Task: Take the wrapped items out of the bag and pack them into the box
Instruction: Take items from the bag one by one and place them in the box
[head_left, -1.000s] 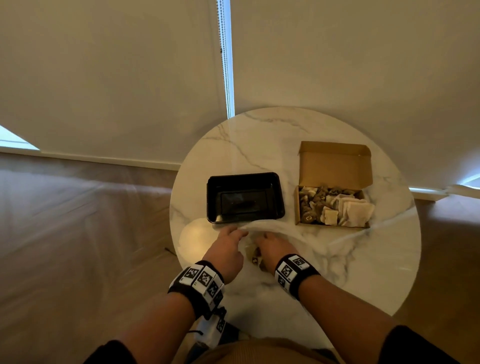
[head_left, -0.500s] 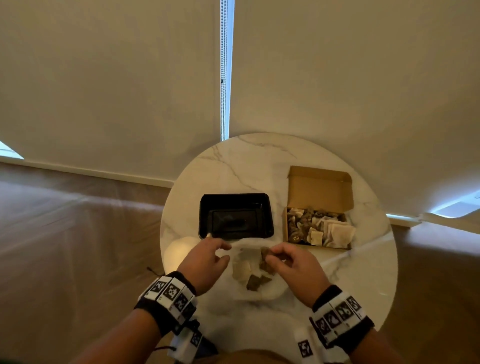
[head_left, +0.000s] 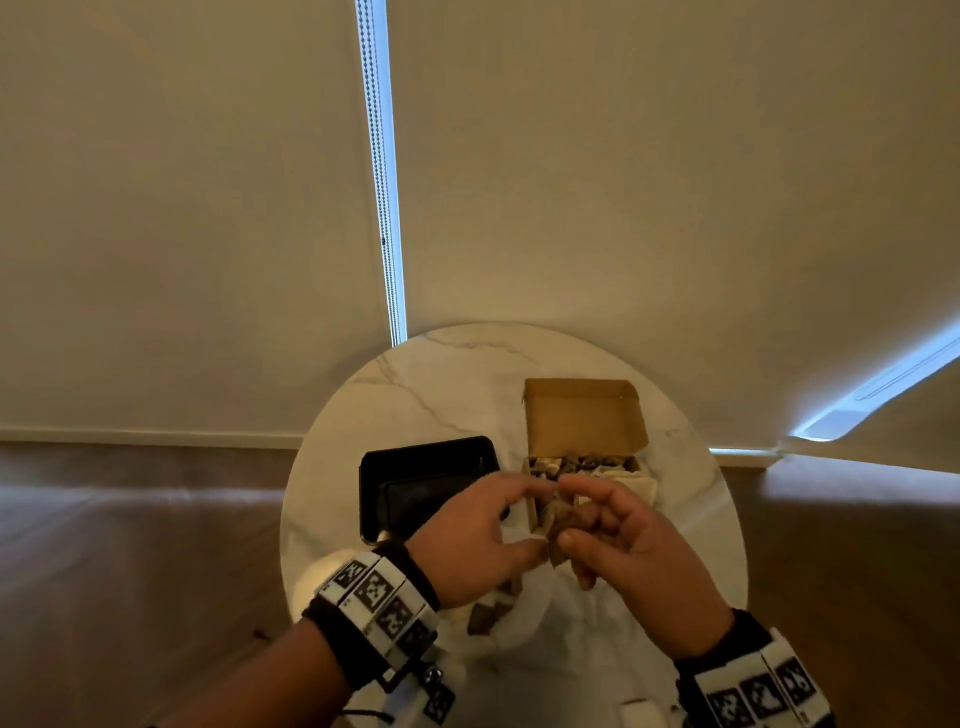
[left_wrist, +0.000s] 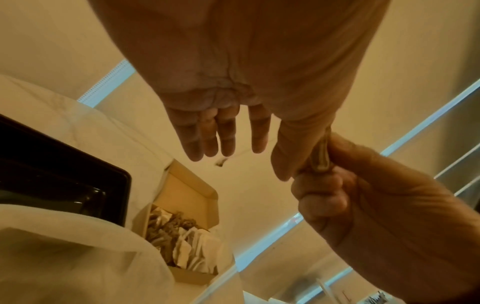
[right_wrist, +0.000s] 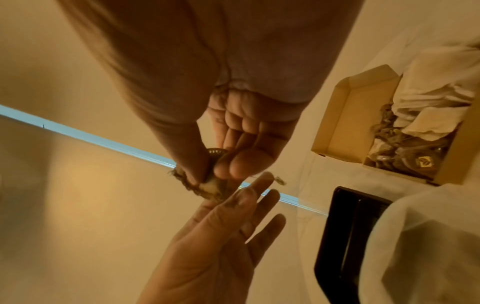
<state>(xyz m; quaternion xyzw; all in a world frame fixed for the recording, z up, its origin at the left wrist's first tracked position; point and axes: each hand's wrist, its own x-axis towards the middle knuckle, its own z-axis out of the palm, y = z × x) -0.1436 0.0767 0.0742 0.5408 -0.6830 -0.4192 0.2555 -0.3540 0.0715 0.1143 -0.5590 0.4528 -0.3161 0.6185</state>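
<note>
Both hands were raised above the near edge of the round white marble table (head_left: 426, 379). Right hand (head_left: 639, 540) pinched a small flat brown wrapped sachet (head_left: 558, 525) between thumb and curled fingers; in the wrist views it looked like more than one, stacked, but I could not tell. Left hand (head_left: 478, 535) had fingers straight and spread, thumb pressed against the sachet's edge, gripping nothing. Thin white translucent bag (head_left: 524, 618) lay at the near edge with a few dark sachets showing through. Open brown cardboard box (head_left: 582, 415), right of the empty black plastic tray (head_left: 374, 499), already held a heap of sachets. Judgement: the sachet is light, thin, floppy and crinkly; take it by its flat faces, not the serrated edge.
</note>
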